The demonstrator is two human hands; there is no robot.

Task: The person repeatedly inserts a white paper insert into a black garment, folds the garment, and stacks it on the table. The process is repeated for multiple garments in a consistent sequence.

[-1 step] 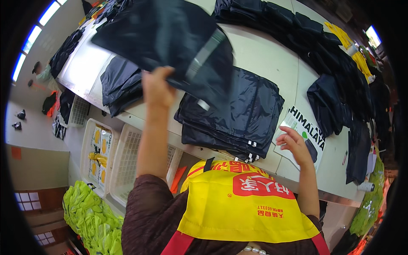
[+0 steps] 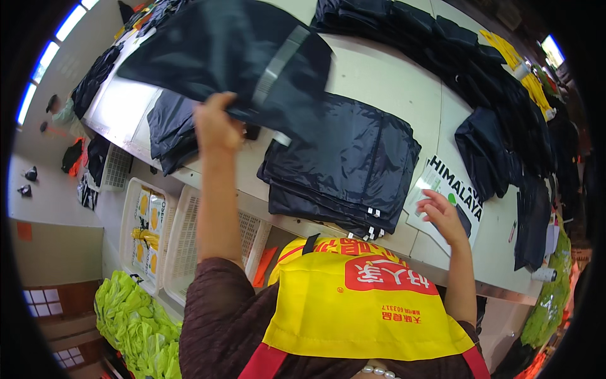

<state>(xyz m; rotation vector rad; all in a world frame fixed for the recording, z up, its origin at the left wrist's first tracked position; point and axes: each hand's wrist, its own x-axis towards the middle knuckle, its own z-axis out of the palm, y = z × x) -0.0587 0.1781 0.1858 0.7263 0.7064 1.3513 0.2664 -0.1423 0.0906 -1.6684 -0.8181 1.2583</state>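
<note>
My left hand (image 2: 218,123) grips the near edge of a dark navy garment piece (image 2: 221,57) that bears a grey reflective strip and a small white label. It is raised over the table, blurred by motion, its lower corner over a stack of folded dark garments (image 2: 372,151). White labels stick out of that stack's near edge. My right hand (image 2: 443,218) is empty, fingers curved and apart, above a white sheet with dark lettering (image 2: 423,218) to the right of the stack. Behind my left hand lies a smaller dark folded pile (image 2: 170,129).
A long row of dark garments (image 2: 410,38) runs along the table's far side, with yellow cloth (image 2: 514,66) beyond. White plastic baskets (image 2: 180,252) stand below the front edge, left. Bright green bags (image 2: 136,319) are heaped lower left. A thread spool (image 2: 544,275) sits at the right end.
My left hand has moved left with the dark garment piece, uncovering more of the folded stack. My right hand has barely shifted.
</note>
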